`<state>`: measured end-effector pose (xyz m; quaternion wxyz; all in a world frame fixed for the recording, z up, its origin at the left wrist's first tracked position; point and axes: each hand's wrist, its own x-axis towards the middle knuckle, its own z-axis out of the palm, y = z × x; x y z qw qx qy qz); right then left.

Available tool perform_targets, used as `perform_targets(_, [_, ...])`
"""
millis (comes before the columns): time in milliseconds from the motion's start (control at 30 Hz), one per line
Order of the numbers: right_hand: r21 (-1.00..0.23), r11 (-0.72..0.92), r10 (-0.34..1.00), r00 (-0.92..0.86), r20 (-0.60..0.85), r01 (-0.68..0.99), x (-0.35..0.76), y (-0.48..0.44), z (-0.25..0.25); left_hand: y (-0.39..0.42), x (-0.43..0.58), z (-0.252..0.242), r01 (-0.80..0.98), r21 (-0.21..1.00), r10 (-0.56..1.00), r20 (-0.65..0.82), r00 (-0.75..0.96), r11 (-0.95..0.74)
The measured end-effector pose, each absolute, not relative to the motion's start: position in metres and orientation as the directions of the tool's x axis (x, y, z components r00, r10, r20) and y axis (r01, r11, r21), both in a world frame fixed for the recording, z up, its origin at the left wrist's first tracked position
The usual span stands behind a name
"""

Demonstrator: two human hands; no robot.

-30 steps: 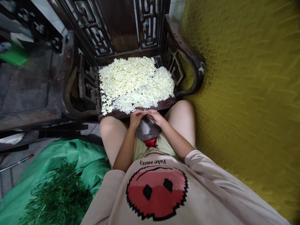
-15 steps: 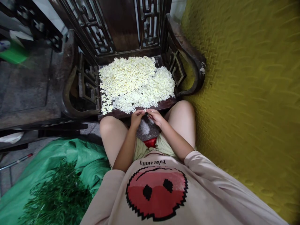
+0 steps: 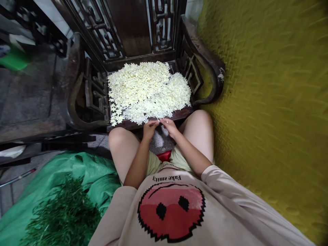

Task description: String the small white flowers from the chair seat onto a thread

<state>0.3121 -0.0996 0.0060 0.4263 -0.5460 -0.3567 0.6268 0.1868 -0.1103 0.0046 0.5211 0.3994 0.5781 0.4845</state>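
Between the knees of a seated person, at the near edge of a dark carved wooden armchair (image 3: 205,61), the left hand (image 3: 150,129) and right hand (image 3: 169,127) meet fingertip to fingertip. Both hands are narrowed to a pinch, and a small pale object, probably one of the blossoms, seems to sit between the fingertips; it is too small to identify with certainty. Just beyond the hands, a heap of small cream-white star-shaped flowers (image 3: 148,90) covers the chair seat almost from arm to arm, its near fringe lying right at the seat's front edge. A few loose blossoms at the near left corner (image 3: 115,119) lie at the very lip. Under the hands, a grey speckled floor patch (image 3: 160,143) and a red object (image 3: 164,156) show between the thighs. Near left, a green plastic sheet (image 3: 84,171) carries a pile of dark green needle-like sprigs (image 3: 64,218). At right stands a yellow embossed wall (image 3: 269,102).

Risk, as judged from this layout: the heap has no rim to hold it, so a brush of either wrist along the seat edge could sweep blossoms to the floor. The pinch is fine and the piece is light; a slackened fingertip could drop it between the knees, where it would be hard to find on the speckled floor.
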Motion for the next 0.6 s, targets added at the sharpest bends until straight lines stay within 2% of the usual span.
perform_targets(67, [-0.954, -0.285, 0.957, 0.024, -0.288, -0.091, 0.3115, -0.0995, 0.0041, -0.1103, 0.186, 0.0044, 0.014, 0.982, 0.972, -0.184, -0.143, 0.188])
perform_targets(167, [-0.976, -0.216, 0.976, 0.021, -0.217, -0.023, 0.3116, -0.0996, 0.0028, -0.1099, 0.1854, 0.0047, 0.088, 0.981, 0.973, -0.159, -0.166, 0.175])
perform_targets(267, [-0.978, -0.206, 0.979, 0.0, -0.206, 0.013, 0.3119, -0.0999, 0.0042, -0.1096, 0.1856, 0.0044, 0.111, 0.977, 0.972, -0.163, -0.171, 0.184])
perform_targets(600, [-0.976, -0.219, 0.976, 0.003, -0.219, -0.019, 0.3106, -0.1017, 0.0107, -0.1097, 0.1883, 0.0075, -0.01, 0.972, 0.956, -0.232, -0.177, 0.234])
